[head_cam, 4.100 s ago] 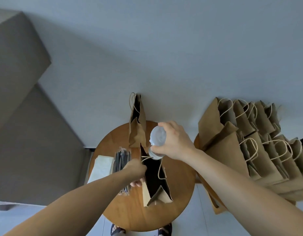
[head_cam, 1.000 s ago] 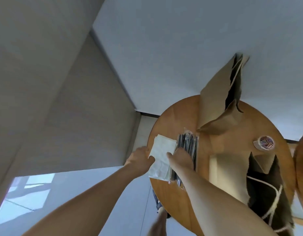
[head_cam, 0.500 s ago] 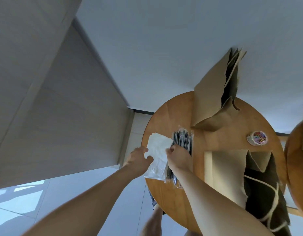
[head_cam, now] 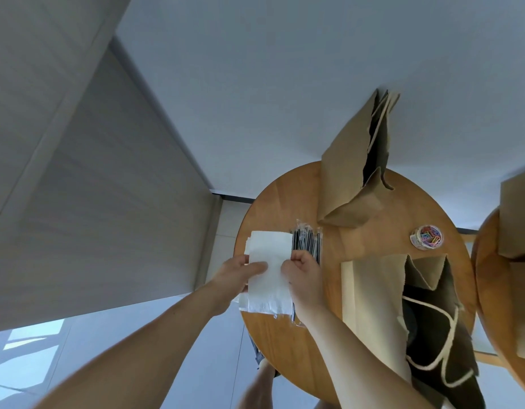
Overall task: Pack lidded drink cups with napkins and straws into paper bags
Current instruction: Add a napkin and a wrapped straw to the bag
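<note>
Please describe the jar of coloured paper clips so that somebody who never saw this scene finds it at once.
Start at the round wooden table. On its right side, between the upright paper bag at the back and the open paper bag nearer the person, stands a small clear jar. It alone is transparent and multicoloured, unlike the brown bags, white napkins and black straws.

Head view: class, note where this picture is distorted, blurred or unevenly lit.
Head view: the wide lens stretches the round table into an oval and leans the far bag outward; the right-edge bag is smeared, the napkins sharp; sun patches glare on the floor; the near bag is dark inside.
</note>
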A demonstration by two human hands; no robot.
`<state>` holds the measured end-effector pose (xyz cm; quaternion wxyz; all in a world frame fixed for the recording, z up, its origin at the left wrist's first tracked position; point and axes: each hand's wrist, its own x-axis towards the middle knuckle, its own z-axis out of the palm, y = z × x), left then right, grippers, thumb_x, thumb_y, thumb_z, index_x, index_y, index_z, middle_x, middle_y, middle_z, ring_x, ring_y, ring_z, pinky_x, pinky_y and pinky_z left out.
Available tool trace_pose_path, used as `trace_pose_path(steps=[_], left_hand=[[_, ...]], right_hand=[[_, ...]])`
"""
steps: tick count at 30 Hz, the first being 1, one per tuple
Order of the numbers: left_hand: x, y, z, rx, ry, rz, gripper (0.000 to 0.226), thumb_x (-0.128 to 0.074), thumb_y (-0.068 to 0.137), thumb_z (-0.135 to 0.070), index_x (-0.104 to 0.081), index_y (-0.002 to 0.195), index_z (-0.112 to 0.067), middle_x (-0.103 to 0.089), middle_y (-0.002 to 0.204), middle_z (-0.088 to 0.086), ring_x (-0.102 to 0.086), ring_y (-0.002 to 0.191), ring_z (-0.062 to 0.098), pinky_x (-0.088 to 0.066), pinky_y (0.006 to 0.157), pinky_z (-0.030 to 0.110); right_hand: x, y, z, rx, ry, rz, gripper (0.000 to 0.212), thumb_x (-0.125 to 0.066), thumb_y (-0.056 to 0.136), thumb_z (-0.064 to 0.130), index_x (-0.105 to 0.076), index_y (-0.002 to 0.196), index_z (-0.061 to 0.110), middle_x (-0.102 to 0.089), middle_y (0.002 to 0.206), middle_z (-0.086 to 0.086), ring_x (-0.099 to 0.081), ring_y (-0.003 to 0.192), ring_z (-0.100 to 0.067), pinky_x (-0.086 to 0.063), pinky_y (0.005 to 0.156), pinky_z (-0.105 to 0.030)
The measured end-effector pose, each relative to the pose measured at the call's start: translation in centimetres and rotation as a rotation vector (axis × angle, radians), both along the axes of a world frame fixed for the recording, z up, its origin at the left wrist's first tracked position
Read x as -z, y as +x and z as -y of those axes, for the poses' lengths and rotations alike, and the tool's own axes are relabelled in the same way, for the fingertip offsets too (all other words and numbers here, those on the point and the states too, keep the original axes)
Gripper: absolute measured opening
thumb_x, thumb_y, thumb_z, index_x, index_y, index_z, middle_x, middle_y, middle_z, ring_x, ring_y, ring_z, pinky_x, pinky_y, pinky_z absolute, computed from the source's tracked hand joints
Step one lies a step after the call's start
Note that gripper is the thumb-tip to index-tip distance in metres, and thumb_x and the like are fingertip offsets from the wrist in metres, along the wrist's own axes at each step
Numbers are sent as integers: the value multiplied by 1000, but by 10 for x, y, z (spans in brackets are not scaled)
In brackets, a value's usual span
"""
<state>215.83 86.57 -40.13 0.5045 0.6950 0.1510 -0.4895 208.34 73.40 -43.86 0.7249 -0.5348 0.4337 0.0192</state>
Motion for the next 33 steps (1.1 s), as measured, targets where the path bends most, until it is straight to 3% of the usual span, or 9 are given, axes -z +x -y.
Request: trace_pose_path(steps=[4, 9, 16, 21, 24, 26, 28, 30, 33], left_hand=[[8, -9, 6, -65, 64, 26, 20, -66, 94, -18, -68, 110, -6, -70, 114, 13, -66, 104, 33, -55, 93, 43], [11, -16, 6, 70, 220, 174, 14, -59, 97, -26, -64, 107, -18, -68, 106, 2, -64, 93, 21, -54, 77, 32], [7, -14, 2, 142, 243, 235, 25, -53, 100, -27, -58, 123, -21, -65, 115, 1, -62, 103, 24, -55, 92, 41], [9, -17, 6, 118, 252, 223, 21, -51, 100, -25, -61, 118, -19, -65, 113, 4, -63, 102, 25, -55, 86, 36], [4, -17, 13, 109, 247, 229, 15, -51, 100, -23, -63, 108, -17, -66, 108, 6, -63, 98, 26, -54, 77, 32], [-2, -16, 19, 83, 226, 228, 14, -52, 98, -19, -64, 104, -14, -68, 105, 8, -65, 95, 28, -56, 80, 37], [-11, -16, 26, 58, 204, 224, 15, -53, 96, -16, -64, 105, -10, -69, 102, 11, -65, 94, 31, -56, 84, 43], [-19, -15, 33, 42, 182, 229, 19, -54, 93, -14, -63, 107, -4, -67, 98, 15, -64, 90, 33, -55, 82, 46], [-33, -14, 41, -21, 110, 221, 17, -57, 86, -12, -66, 98, -3, -69, 95, 20, -62, 82, 32, -53, 78, 47]], right_hand=[[23, -14, 13, 30, -310, -167, 9, -65, 89, 16, -62, 98, 16, -70, 88, -2, -67, 85, -24, -54, 77, -42], [54, -38, 30, -330, -684, -591, 49, -66, 85, 51, -54, 121, 21, -60, 116, 4, -62, 104, -23, -39, 71, -29], [67, -31, 35, -494, -729, -673, 20, -54, 93, 35, -66, 95, 19, -67, 80, 2, -63, 79, -23, -40, 60, -26], [57, -38, 35, -469, -748, -659, 35, -40, 98, 36, -65, 82, 17, -65, 79, -3, -60, 75, -24, -38, 59, -28], [40, -41, 38, -329, -679, -542, 38, -47, 98, 34, -55, 64, 21, -59, 68, 0, -55, 62, -20, -35, 52, -26], [21, -40, 36, -282, -650, -381, 29, -54, 98, 31, -60, 71, 24, -61, 71, 6, -60, 70, -16, -40, 55, -27], [-4, -37, 29, -199, -561, -174, 5, -61, 96, 27, -65, 92, 26, -66, 81, 13, -63, 77, -2, -43, 60, -10], [-28, -37, 20, -137, -438, 1, 12, -68, 91, 21, -62, 95, 32, -69, 77, 16, -65, 75, 3, -46, 62, -6], [-49, -39, 12, -147, -384, 47, 13, -72, 88, 18, -64, 89, 29, -69, 73, 10, -65, 70, 1, -49, 61, -11]])
